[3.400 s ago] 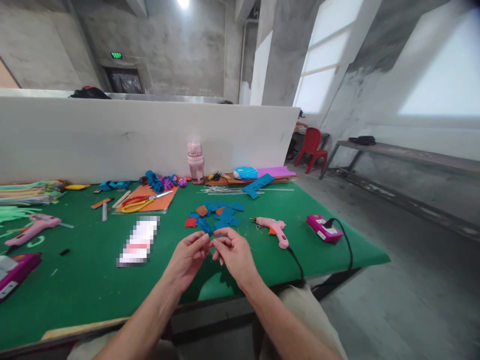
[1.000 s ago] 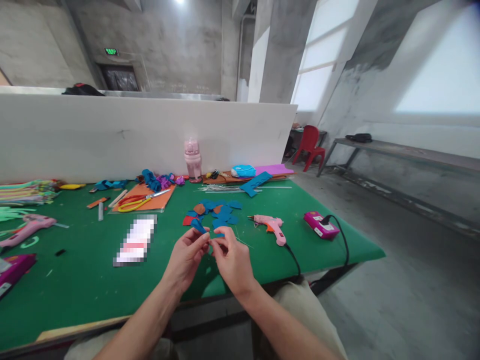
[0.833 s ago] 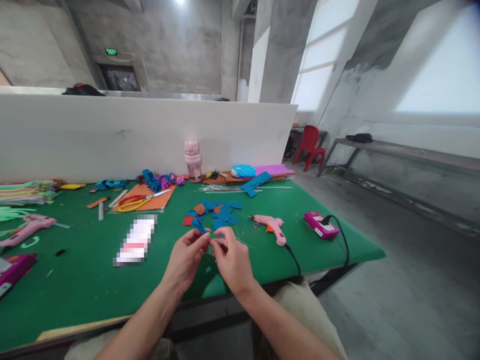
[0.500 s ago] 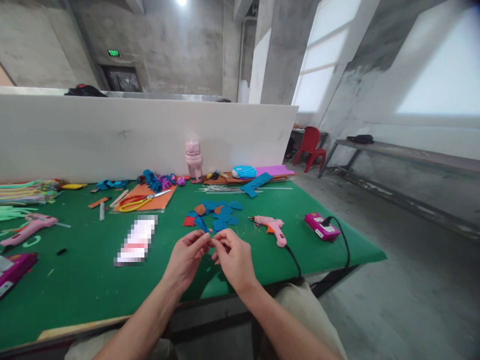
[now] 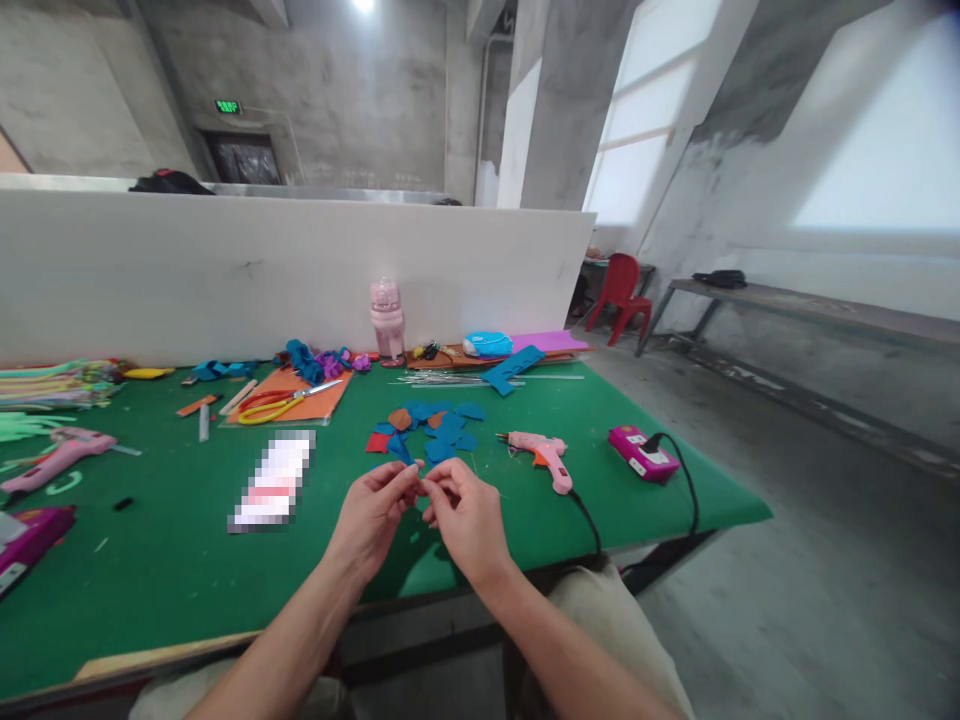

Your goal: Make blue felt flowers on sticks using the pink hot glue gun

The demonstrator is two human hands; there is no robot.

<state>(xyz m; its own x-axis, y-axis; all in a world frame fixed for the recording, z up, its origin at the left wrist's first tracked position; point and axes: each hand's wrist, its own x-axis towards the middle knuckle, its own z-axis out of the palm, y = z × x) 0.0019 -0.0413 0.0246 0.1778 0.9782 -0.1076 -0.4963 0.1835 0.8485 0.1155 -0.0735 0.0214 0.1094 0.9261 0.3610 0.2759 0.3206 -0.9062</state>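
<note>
My left hand (image 5: 373,515) is closed in a pinch over the green table, fingertips touching those of my right hand (image 5: 469,515). A narrow blue piece (image 5: 400,447), like cut felt or paper, runs down to the left fingertips and seems pinched there. My right thumb and forefinger press together at the same spot; what lies between them is too small to make out. Just beyond the fingers lies a loose group of blue petal-shaped pieces (image 5: 450,432), with brown pieces (image 5: 400,419) and a red square piece (image 5: 377,442) among them.
To the right lie a pink glue gun (image 5: 544,452) and a magenta box (image 5: 643,454) with a black cable. Red-and-yellow-handled scissors (image 5: 274,403) rest on an orange sheet (image 5: 330,402). A pink bottle (image 5: 388,325) stands against the white board (image 5: 300,270). Another glue gun (image 5: 64,460) lies left.
The narrow blue piece at the left fingertips has shifted and turned slightly to the left. Both hands stay nearly in place, still pinching together.
</note>
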